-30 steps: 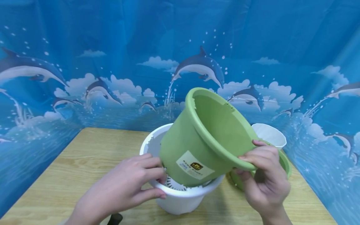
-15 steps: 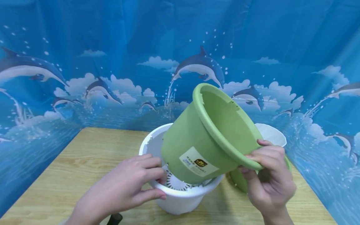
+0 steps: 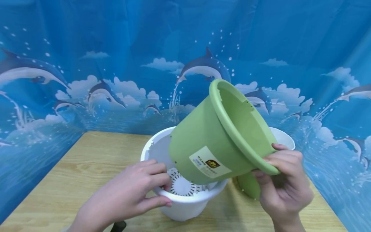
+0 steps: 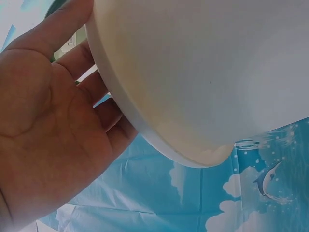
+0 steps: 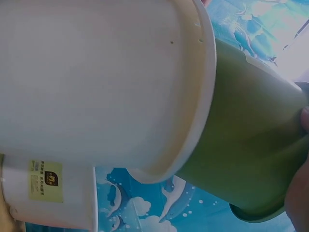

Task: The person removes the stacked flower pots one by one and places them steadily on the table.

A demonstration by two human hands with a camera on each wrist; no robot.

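A green plastic flowerpot (image 3: 203, 138) is tilted, its mouth facing up and right. My right hand (image 3: 287, 183) grips its lower right rim, thumb underneath. The base of the green flowerpot lies over the mouth of a white flowerpot (image 3: 185, 209), which stands upright with a slotted bottom visible inside. My left hand (image 3: 136, 187) holds the near left rim of the white flowerpot, fingers over the edge and thumb outside. In the left wrist view the fingers (image 4: 91, 87) hook behind that rim. The right wrist view shows the green flowerpot (image 5: 246, 135) behind the white one.
A second green pot (image 3: 249, 187) stands on the wooden table (image 3: 95, 161) at right, partly hidden. Behind it shows a white pot's rim (image 3: 285, 138). A black object (image 3: 118, 226) lies at the front edge. A blue dolphin curtain (image 3: 130, 48) encloses the table.
My right hand has moved right, drawing the tilted green flowerpot up and right; more of the white flowerpot's slotted bottom shows. My left hand has stayed on the white rim.
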